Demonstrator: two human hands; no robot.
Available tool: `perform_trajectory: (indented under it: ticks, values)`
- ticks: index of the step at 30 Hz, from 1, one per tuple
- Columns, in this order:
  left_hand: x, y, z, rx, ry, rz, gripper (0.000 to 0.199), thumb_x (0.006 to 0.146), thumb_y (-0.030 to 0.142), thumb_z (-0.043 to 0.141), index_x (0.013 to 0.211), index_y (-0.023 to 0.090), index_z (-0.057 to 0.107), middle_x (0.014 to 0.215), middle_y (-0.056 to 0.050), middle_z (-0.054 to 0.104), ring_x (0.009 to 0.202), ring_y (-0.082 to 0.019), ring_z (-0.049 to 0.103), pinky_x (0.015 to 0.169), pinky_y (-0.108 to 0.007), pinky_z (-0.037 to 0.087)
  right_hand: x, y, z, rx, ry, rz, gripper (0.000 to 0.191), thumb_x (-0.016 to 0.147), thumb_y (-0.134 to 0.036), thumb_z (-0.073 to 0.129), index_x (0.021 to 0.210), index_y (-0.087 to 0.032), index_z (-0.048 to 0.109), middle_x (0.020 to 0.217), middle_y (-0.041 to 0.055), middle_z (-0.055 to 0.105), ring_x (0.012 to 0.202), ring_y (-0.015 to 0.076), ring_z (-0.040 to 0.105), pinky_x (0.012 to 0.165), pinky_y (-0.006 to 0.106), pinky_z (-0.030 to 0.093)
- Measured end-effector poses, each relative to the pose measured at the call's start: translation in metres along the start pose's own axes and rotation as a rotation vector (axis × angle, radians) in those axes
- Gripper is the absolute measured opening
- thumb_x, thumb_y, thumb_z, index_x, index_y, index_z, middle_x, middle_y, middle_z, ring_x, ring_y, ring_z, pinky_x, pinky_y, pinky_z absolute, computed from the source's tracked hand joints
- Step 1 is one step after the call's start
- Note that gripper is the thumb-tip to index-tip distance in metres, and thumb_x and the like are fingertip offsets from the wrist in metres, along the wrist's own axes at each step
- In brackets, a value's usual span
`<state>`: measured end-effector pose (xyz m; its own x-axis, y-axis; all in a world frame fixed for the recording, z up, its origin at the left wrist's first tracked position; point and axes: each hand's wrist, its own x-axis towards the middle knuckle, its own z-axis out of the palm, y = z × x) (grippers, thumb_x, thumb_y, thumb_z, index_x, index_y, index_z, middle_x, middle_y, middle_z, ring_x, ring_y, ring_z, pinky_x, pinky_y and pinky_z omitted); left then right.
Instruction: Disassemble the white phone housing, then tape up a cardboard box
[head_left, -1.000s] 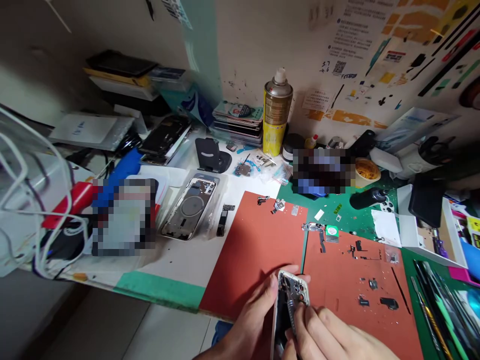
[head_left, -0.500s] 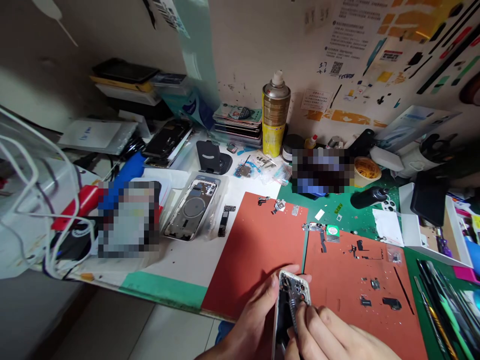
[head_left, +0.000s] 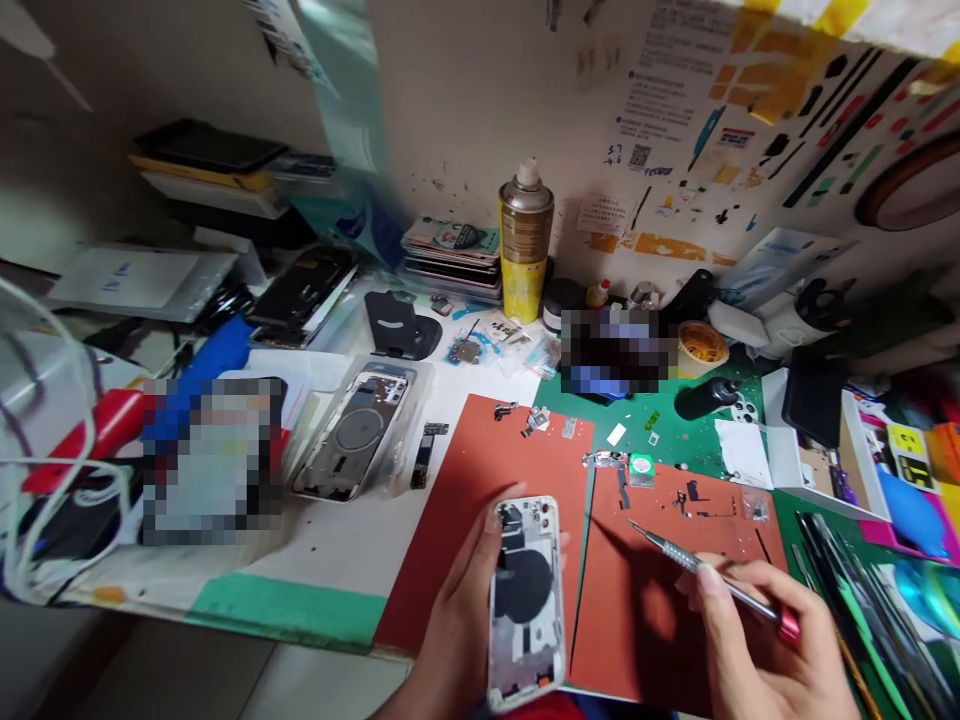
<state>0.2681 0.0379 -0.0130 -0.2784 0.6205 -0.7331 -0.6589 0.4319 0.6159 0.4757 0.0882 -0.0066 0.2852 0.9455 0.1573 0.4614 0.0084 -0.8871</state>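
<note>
My left hand (head_left: 466, 590) is closed around the left edge of an opened phone housing (head_left: 534, 655), a white-rimmed frame with a dark round patch inside and camera holes at its top. The housing is tilted up toward me above the red mat's near edge. In my right hand (head_left: 765, 630) is a slim silver screwdriver (head_left: 679, 556) with a red end cap, pinched between thumb and fingers. Its tip points up and left over the mat, apart from the housing. Small phone parts (head_left: 691, 492) lie on the mat beyond the screwdriver.
A second phone housing (head_left: 360, 430) lies in a clear tray to the left, beside a small circuit board (head_left: 429, 455). A yellow spray can (head_left: 525, 245) stands at the back. Tweezers and tools (head_left: 855, 600) line the right side, near a white box (head_left: 825, 450).
My right hand has moved right, away from the housing, and the screwdriver now shows clearly. The housing is turned more toward me, its inside more visible. The view has shifted.
</note>
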Motion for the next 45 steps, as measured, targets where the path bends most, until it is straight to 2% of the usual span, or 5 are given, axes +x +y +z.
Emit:
perform_trajectory:
  ticks: [6, 20, 26, 37, 45]
  values:
    - [0.009, 0.009, -0.006, 0.418, 0.142, 0.316, 0.07, 0.095, 0.063, 0.062, 0.158, 0.035, 0.045, 0.16, -0.005, 0.053, 0.138, -0.032, 0.059, 0.103, -0.039, 0.056, 0.012, 0.019, 0.001, 0.238, -0.136, 0.385, 0.06, 0.066, -0.053, 0.093, 0.104, -0.019, 0.062, 0.082, 0.0076, 0.077, 0.07, 0.0228, 0.077, 0.06, 0.026, 0.062]
    - [0.028, -0.003, -0.024, 1.224, 0.159, 0.986, 0.046, 0.101, 0.042, 0.056, 0.142, 0.023, 0.061, 0.13, -0.014, 0.072, 0.119, -0.039, 0.064, 0.104, -0.062, 0.05, 0.005, 0.034, -0.013, 0.442, -0.119, 0.528, 0.058, 0.065, -0.051, 0.094, 0.1, -0.021, 0.06, 0.089, 0.0079, 0.079, 0.07, 0.0198, 0.075, 0.069, 0.03, 0.064]
    - [0.014, 0.018, 0.029, 0.954, -0.328, 0.634, 0.02, 0.1, 0.039, 0.06, 0.104, 0.029, 0.077, 0.104, -0.004, 0.077, 0.089, -0.021, 0.07, 0.077, -0.03, 0.054, 0.0, 0.04, -0.021, 0.517, -0.226, 0.54, 0.052, 0.069, -0.042, 0.094, 0.102, -0.02, 0.061, 0.098, 0.0101, 0.079, 0.083, 0.0219, 0.077, 0.082, 0.035, 0.066]
    - [0.018, 0.021, 0.066, 0.943, -0.436, 0.386, 0.016, 0.093, 0.032, 0.062, 0.082, 0.026, 0.071, 0.079, 0.005, 0.069, 0.075, -0.017, 0.058, 0.071, -0.029, 0.042, -0.006, 0.047, -0.03, 0.592, -0.242, 0.613, 0.052, 0.07, -0.04, 0.094, 0.105, -0.022, 0.059, 0.106, 0.0102, 0.079, 0.087, 0.0195, 0.077, 0.088, 0.033, 0.064]
    - [0.047, 0.032, 0.086, 1.33, -0.614, 0.846, 0.026, 0.108, 0.023, 0.042, 0.09, 0.023, 0.061, 0.097, 0.0, 0.068, 0.091, -0.017, 0.062, 0.084, -0.031, 0.047, -0.01, 0.065, -0.054, 0.594, -0.04, 0.631, 0.058, 0.066, -0.039, 0.096, 0.108, -0.022, 0.059, 0.101, 0.0089, 0.079, 0.084, 0.0208, 0.077, 0.084, 0.034, 0.065]
